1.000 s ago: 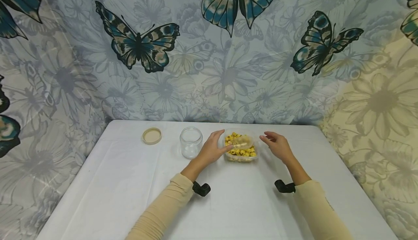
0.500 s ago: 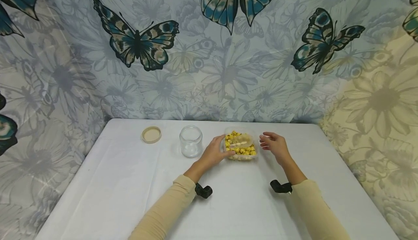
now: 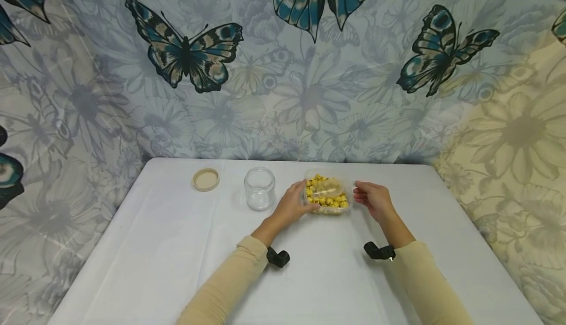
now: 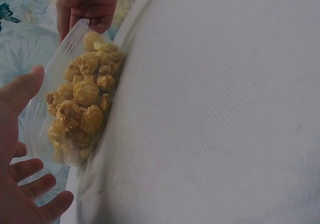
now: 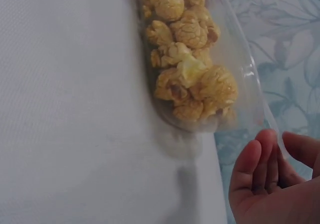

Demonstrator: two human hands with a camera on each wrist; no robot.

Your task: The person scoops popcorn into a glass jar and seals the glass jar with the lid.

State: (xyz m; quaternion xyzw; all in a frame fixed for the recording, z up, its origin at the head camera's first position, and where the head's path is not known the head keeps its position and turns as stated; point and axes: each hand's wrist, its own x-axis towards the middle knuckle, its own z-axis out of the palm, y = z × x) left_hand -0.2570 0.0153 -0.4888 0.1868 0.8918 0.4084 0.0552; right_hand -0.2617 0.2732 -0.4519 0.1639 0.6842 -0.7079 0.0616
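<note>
A clear plastic container (image 3: 328,196) of yellow popcorn (image 4: 82,104) stands on the white table (image 3: 309,276). My left hand (image 3: 293,205) holds its left side, with the thumb (image 4: 20,90) over the rim and the fingers (image 4: 35,184) curled beneath. My right hand (image 3: 373,199) holds the right end. In the right wrist view the container's rim (image 5: 250,79) runs between the thumb and fingers of that hand (image 5: 270,174). The left wrist view shows the right hand (image 4: 85,4) at the container's far end.
An empty glass jar (image 3: 259,188) stands just left of my left hand. Its tan lid (image 3: 205,179) lies flat farther left. A butterfly-print cloth (image 3: 283,69) hangs behind the table's back edge.
Both hands have closed in on the popcorn container: the left hand slid to its left side and the right hand moved left up to its right end.
</note>
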